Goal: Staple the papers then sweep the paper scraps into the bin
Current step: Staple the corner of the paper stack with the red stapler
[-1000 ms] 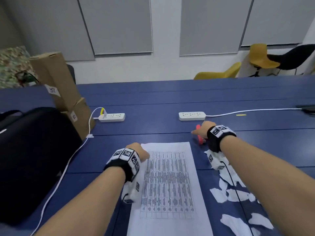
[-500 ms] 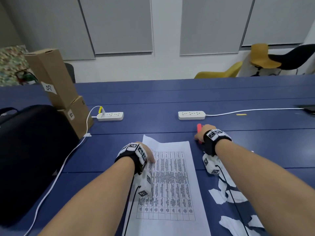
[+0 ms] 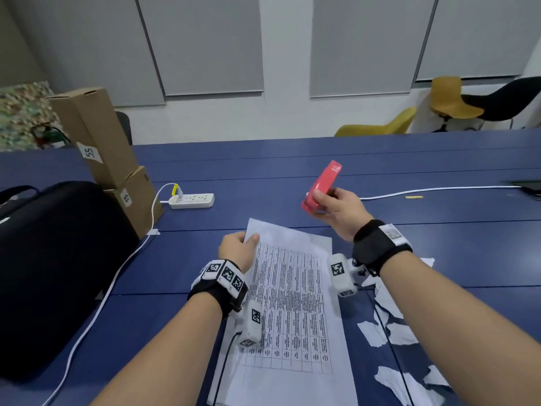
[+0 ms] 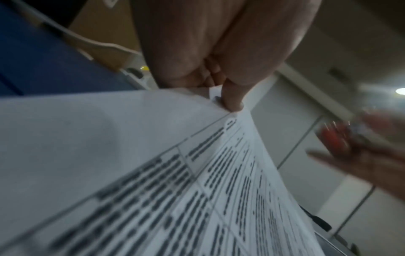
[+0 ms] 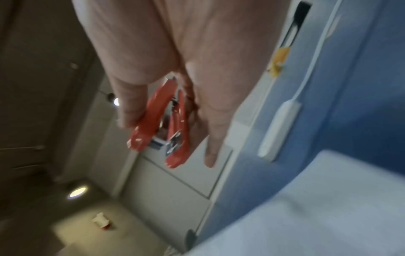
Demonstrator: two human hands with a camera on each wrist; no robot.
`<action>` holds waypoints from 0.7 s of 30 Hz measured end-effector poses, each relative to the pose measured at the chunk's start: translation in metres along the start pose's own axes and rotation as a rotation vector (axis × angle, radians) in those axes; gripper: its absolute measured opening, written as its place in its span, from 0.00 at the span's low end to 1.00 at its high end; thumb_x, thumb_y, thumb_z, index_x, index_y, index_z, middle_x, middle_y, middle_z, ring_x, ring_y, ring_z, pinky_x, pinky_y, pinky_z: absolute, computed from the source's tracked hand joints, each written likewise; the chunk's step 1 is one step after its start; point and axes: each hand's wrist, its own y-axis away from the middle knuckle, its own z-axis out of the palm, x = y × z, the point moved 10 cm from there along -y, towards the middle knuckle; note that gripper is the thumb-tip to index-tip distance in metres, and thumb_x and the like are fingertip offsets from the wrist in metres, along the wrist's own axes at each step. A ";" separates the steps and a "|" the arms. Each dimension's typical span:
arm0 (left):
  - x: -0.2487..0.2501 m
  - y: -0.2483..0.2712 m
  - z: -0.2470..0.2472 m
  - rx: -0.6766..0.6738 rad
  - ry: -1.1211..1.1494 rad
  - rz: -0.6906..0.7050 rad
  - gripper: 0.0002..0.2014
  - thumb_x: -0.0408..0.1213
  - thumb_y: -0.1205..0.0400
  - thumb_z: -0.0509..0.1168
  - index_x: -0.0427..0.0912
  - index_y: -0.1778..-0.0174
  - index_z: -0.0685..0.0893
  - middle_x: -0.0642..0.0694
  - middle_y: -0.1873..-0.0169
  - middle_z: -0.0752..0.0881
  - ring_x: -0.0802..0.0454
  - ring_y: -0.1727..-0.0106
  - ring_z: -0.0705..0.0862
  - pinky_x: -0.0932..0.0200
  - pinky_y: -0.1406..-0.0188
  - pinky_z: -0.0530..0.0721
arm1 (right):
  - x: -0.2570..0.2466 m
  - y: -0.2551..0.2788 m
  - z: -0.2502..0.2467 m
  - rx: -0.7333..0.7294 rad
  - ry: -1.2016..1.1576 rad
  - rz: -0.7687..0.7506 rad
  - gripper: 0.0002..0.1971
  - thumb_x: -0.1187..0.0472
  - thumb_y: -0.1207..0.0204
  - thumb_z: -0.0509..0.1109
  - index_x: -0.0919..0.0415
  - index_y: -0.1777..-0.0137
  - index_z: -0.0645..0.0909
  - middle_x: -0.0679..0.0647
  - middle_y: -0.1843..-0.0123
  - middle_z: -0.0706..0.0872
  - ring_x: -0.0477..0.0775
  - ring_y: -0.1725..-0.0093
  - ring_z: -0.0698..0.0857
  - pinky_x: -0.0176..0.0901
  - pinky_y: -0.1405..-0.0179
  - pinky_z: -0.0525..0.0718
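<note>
Pinching the top left corner of the papers [image 3: 288,291], the left hand [image 3: 237,251] has its thumb on top and its fingers curled under, so that corner lifts a little off the blue table [image 3: 439,250]. The right hand [image 3: 336,210] curls its fingers and thumb round a red stapler [image 3: 320,187] and holds it up in the air, just past the far edge of the papers and not touching them. In the right wrist view the stapler's mouth looks a little open, but the picture is blurry, so that is a guess. I think the stapling is not done yet, because the stapler is away from the paper and I can see no staple in the corner. White paper scraps [image 3: 401,335] lie on the table on the right side, beside the papers and under the right arm, so the sweeping is not done either. No bin shows in any view. Two brown cardboard boxes [image 3: 108,159] stand at the far left, and I cannot see what is in them. A black bag [image 3: 55,265] sits near them, shut.
</note>
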 end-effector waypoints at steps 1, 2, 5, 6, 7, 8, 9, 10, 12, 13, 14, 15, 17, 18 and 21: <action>0.005 0.003 -0.001 0.020 0.015 0.040 0.15 0.47 0.17 0.63 0.42 0.64 0.86 0.46 0.68 0.88 0.45 0.59 0.84 0.62 0.60 0.74 | -0.005 0.002 0.017 -0.043 0.005 -0.035 0.04 0.72 0.13 0.71 0.64 0.43 0.81 0.59 0.49 0.88 0.57 0.48 0.90 0.53 0.33 0.91; 0.010 0.007 -0.003 0.048 0.028 0.089 0.15 0.47 0.18 0.63 0.40 0.61 0.88 0.43 0.65 0.91 0.44 0.58 0.86 0.61 0.59 0.76 | -0.011 0.004 0.033 -0.087 0.038 -0.070 0.08 0.73 0.15 0.73 0.63 0.42 0.81 0.58 0.47 0.88 0.55 0.48 0.91 0.49 0.37 0.93; 0.017 0.015 -0.009 0.112 0.057 0.204 0.17 0.48 0.19 0.64 0.37 0.59 0.88 0.38 0.63 0.92 0.39 0.57 0.88 0.53 0.57 0.84 | -0.015 0.005 0.064 -0.180 0.286 -0.147 0.22 0.70 0.24 0.82 0.64 0.32 0.80 0.56 0.43 0.91 0.43 0.50 0.94 0.37 0.45 0.93; 0.019 0.018 -0.011 0.126 0.063 0.227 0.17 0.48 0.19 0.64 0.37 0.60 0.88 0.37 0.65 0.91 0.39 0.59 0.87 0.53 0.57 0.85 | -0.013 0.007 0.071 -0.202 0.336 -0.146 0.25 0.72 0.23 0.81 0.67 0.29 0.78 0.57 0.42 0.92 0.38 0.51 0.95 0.34 0.46 0.92; 0.020 0.020 -0.012 0.138 0.075 0.245 0.17 0.48 0.19 0.64 0.37 0.60 0.87 0.36 0.66 0.91 0.39 0.62 0.85 0.53 0.58 0.85 | -0.010 0.007 0.075 -0.225 0.370 -0.141 0.25 0.75 0.21 0.79 0.70 0.26 0.77 0.56 0.42 0.92 0.36 0.52 0.95 0.32 0.48 0.91; 0.021 0.023 -0.015 0.153 0.081 0.264 0.17 0.48 0.19 0.64 0.37 0.61 0.87 0.36 0.66 0.90 0.42 0.65 0.82 0.54 0.59 0.85 | -0.009 0.009 0.080 -0.248 0.396 -0.139 0.24 0.77 0.20 0.77 0.71 0.27 0.76 0.54 0.44 0.92 0.35 0.53 0.96 0.30 0.49 0.91; 0.022 0.025 -0.017 0.163 0.085 0.278 0.16 0.48 0.19 0.64 0.38 0.61 0.87 0.36 0.67 0.90 0.46 0.67 0.80 0.54 0.60 0.84 | -0.005 0.007 0.081 -0.264 0.418 -0.136 0.23 0.78 0.20 0.76 0.70 0.28 0.76 0.52 0.46 0.92 0.34 0.54 0.96 0.29 0.50 0.91; 0.022 0.027 -0.019 0.171 0.093 0.287 0.16 0.48 0.19 0.65 0.38 0.60 0.87 0.36 0.67 0.90 0.48 0.68 0.79 0.54 0.60 0.85 | -0.004 0.009 0.084 -0.278 0.435 -0.128 0.22 0.78 0.20 0.76 0.69 0.30 0.76 0.51 0.47 0.92 0.33 0.55 0.96 0.29 0.51 0.90; 0.023 0.029 -0.019 0.162 0.105 0.297 0.17 0.49 0.19 0.64 0.37 0.60 0.87 0.38 0.72 0.87 0.50 0.69 0.77 0.53 0.62 0.85 | 0.000 0.011 0.086 -0.306 0.501 -0.120 0.21 0.77 0.20 0.77 0.67 0.31 0.77 0.50 0.48 0.92 0.32 0.55 0.95 0.31 0.48 0.89; 0.024 0.030 -0.018 0.155 0.108 0.297 0.18 0.50 0.19 0.64 0.37 0.61 0.86 0.42 0.76 0.83 0.51 0.70 0.76 0.54 0.66 0.82 | 0.003 0.010 0.085 -0.318 0.535 -0.115 0.21 0.76 0.21 0.78 0.66 0.31 0.78 0.50 0.47 0.92 0.32 0.54 0.94 0.33 0.46 0.89; 0.025 0.031 -0.018 0.148 0.106 0.296 0.19 0.50 0.19 0.64 0.36 0.62 0.85 0.46 0.78 0.78 0.51 0.72 0.73 0.56 0.70 0.78 | 0.005 0.011 0.086 -0.329 0.561 -0.107 0.22 0.74 0.21 0.79 0.66 0.31 0.78 0.50 0.45 0.92 0.33 0.53 0.94 0.33 0.44 0.90; 0.026 0.032 -0.017 0.141 0.101 0.296 0.20 0.50 0.19 0.64 0.35 0.64 0.84 0.49 0.79 0.74 0.51 0.73 0.71 0.58 0.72 0.73 | 0.007 0.011 0.086 -0.339 0.579 -0.105 0.22 0.74 0.21 0.80 0.65 0.30 0.78 0.51 0.44 0.92 0.35 0.51 0.94 0.34 0.42 0.90; 0.029 0.032 -0.016 0.133 0.088 0.301 0.21 0.50 0.18 0.64 0.35 0.65 0.83 0.51 0.79 0.72 0.51 0.74 0.70 0.61 0.72 0.69 | 0.007 0.013 0.088 -0.355 0.597 -0.108 0.24 0.73 0.22 0.81 0.65 0.30 0.78 0.57 0.40 0.92 0.46 0.45 0.94 0.39 0.36 0.90; 0.030 0.033 -0.015 0.128 0.085 0.302 0.21 0.51 0.18 0.64 0.35 0.67 0.83 0.52 0.80 0.71 0.52 0.75 0.69 0.61 0.73 0.69 | 0.007 0.014 0.090 -0.363 0.593 -0.114 0.23 0.73 0.23 0.81 0.64 0.31 0.78 0.59 0.39 0.93 0.49 0.43 0.94 0.42 0.35 0.90; 0.031 0.034 -0.015 0.128 0.091 0.287 0.24 0.54 0.19 0.64 0.41 0.75 0.75 0.52 0.83 0.68 0.52 0.77 0.66 0.62 0.77 0.64 | 0.007 0.013 0.093 -0.368 0.598 -0.135 0.19 0.76 0.23 0.80 0.56 0.40 0.80 0.52 0.45 0.93 0.37 0.50 0.95 0.34 0.41 0.91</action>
